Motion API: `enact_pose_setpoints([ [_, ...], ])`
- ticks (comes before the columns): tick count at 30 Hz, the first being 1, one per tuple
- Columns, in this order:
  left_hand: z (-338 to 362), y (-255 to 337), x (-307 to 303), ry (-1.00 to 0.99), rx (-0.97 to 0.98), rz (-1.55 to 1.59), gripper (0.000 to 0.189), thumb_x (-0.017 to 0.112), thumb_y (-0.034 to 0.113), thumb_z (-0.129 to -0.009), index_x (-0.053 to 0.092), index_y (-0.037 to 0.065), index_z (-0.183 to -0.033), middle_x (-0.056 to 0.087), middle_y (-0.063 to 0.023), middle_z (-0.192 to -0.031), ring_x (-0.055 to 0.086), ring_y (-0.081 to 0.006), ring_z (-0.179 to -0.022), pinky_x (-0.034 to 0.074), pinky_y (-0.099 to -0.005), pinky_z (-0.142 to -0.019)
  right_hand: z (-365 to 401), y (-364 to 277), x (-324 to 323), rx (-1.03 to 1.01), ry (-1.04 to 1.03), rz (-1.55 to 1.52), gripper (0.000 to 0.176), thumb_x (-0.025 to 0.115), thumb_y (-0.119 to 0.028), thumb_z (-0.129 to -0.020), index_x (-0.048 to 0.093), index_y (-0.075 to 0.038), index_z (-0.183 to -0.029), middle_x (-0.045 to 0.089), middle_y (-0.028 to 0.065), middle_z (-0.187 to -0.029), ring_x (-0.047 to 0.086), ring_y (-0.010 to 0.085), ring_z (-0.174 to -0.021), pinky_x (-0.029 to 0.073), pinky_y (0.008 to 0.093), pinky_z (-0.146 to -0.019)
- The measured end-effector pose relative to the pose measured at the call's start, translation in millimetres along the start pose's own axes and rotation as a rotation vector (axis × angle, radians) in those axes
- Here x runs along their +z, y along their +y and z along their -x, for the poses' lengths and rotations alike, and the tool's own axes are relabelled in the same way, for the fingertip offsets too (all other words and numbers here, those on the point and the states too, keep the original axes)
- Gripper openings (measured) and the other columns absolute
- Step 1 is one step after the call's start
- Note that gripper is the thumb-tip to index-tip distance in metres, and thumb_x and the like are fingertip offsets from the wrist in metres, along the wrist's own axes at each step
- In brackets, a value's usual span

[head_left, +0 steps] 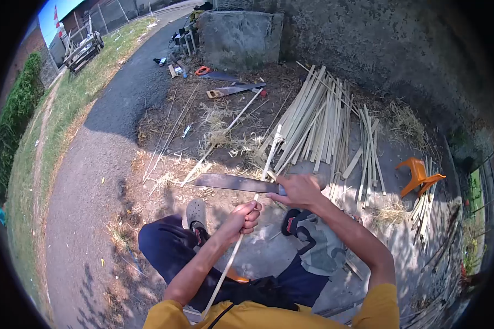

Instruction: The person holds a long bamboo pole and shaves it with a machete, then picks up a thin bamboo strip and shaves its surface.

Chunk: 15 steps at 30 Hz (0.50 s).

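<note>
My left hand (242, 217) is closed around a long, pale bamboo strip (225, 274). The strip slants from my lap up and away between my feet, with curled shavings at its far end. A machete (233, 182) is gripped in my right hand (295, 191), its blade pointing left and lying across the strip just beyond my left fist. The blade looks to be against the strip, though the exact contact is hard to make out. Part of the machete's handle is hidden by my right fingers.
A large heap of split strips (313, 126) lies ahead by the wall (368, 49). Two handsaws, one wooden-handled (217, 94), rest on the ground beyond the shavings (219, 137). An orange plastic stool (417, 174) is tipped at right. A paved path (88, 181) runs along the left.
</note>
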<state>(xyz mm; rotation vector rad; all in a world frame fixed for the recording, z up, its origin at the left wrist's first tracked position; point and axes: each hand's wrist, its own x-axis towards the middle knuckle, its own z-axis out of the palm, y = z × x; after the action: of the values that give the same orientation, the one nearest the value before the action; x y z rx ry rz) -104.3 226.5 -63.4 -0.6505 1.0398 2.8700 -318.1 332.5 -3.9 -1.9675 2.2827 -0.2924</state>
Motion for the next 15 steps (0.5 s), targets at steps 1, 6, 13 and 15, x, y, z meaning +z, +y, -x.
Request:
enact_pose_setpoints([
  [1,-1,4,5,-0.002,-0.019,-0.032,0.026,0.038,0.034,-0.106,0.045,0.016,-0.089,0.025,0.0103,-0.061,0.019,-0.0014,-0.044,0.015,-0.02,-0.038,1,1,-2,0.03,-0.004,-0.021,0.064,0.053,-0.067,-0.086,0.064,-0.004,-0.09,0.064,0.0175,-0.065,0.066,0.0373,-0.068,0.05,0.0497,-0.063],
  [6,-14,7,5,-0.014,-0.124,0.027,0.033,0.036,0.041,-0.106,0.04,0.017,-0.083,0.023,0.0099,-0.059,0.017,-0.0016,-0.042,0.012,-0.021,-0.036,1,10,-4,0.052,-0.033,-0.08,0.061,0.057,-0.064,-0.086,0.064,-0.004,-0.086,0.062,0.0171,-0.061,0.065,0.0375,-0.062,0.051,0.0475,-0.061],
  [13,-23,-5,1,-0.063,-0.084,0.201,0.036,0.036,0.044,-0.106,0.039,0.018,-0.08,0.019,0.0099,-0.056,0.013,-0.0017,-0.039,0.01,-0.0208,-0.034,-1,13,3,0.016,0.078,-0.133,0.065,0.055,-0.065,-0.086,0.062,-0.002,-0.078,0.058,0.0158,-0.054,0.062,0.0361,-0.055,0.049,0.0475,-0.056],
  [15,-23,-3,-2,-0.111,-0.068,0.249,0.036,0.036,0.044,-0.106,0.039,0.018,-0.081,0.018,0.0101,-0.055,0.012,-0.0016,-0.039,0.009,-0.021,-0.034,-2,12,3,-0.013,0.084,-0.15,0.064,0.055,-0.065,-0.087,0.062,-0.002,-0.077,0.057,0.0154,-0.052,0.062,0.0357,-0.053,0.048,0.0477,-0.055],
])
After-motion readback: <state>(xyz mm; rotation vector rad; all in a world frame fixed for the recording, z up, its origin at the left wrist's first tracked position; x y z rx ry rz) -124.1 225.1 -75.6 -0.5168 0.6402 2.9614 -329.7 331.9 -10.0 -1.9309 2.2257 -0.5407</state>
